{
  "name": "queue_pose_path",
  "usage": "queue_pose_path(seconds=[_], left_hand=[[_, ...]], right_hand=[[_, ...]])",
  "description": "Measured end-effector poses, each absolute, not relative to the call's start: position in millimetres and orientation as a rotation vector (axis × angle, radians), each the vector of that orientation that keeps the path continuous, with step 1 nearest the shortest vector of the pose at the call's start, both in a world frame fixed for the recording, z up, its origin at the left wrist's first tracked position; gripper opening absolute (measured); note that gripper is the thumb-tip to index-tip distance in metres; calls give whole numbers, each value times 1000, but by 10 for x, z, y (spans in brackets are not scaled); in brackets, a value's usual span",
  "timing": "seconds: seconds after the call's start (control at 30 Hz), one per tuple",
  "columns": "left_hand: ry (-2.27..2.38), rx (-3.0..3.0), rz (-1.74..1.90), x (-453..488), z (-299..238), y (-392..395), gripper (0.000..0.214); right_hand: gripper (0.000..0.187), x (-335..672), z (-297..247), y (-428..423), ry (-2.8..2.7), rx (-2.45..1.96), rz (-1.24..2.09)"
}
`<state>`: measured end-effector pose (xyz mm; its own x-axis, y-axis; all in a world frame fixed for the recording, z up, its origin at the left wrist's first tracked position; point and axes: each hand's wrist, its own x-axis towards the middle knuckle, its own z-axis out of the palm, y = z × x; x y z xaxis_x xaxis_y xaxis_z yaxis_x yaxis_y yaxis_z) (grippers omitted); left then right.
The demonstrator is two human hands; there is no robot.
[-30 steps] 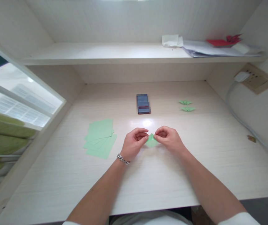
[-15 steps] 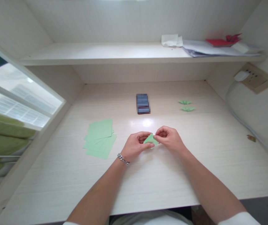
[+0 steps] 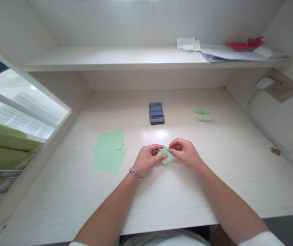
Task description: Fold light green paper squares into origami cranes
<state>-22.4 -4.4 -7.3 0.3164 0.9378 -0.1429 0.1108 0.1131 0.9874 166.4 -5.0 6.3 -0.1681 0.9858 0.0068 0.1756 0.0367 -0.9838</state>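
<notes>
Between my hands is a small folded piece of green paper (image 3: 165,159), diamond-shaped and held just over the desk. My left hand (image 3: 148,159) grips its left side, thumb on top and fingers behind. At its upper right edge, my right hand (image 3: 186,152) pinches the paper between thumb and fingertips. Several loose green sheets (image 3: 109,150) lie overlapping to the left of my left hand. Two folded green paper cranes, a rear one (image 3: 202,111) and a front one (image 3: 205,119), rest on the desk beyond my right hand.
A phone (image 3: 156,113) with a blurred screen lies on the desk (image 3: 162,201) ahead of my hands. Above the back runs a shelf (image 3: 105,56) bearing papers (image 3: 228,54). On the right, a white cable (image 3: 264,133) hangs from a wall socket (image 3: 281,85). A curtained window is at left.
My left thumb has slid slightly left on the folded paper, so more of its lower face shows as a fuller diamond. Both hands stay in nearly the same place.
</notes>
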Motion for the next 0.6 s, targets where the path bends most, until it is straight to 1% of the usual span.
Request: queue_pose_path(seconds=[0.33, 0.6], left_hand=[[1089, 1217, 831, -200, 26, -72, 40], [1118, 1281, 817, -202, 24, -76, 40]], right_hand=[[19, 1650, 73, -61, -1364, -1225, 1401], [19, 1603, 47, -74, -1367, -1180, 1335]])
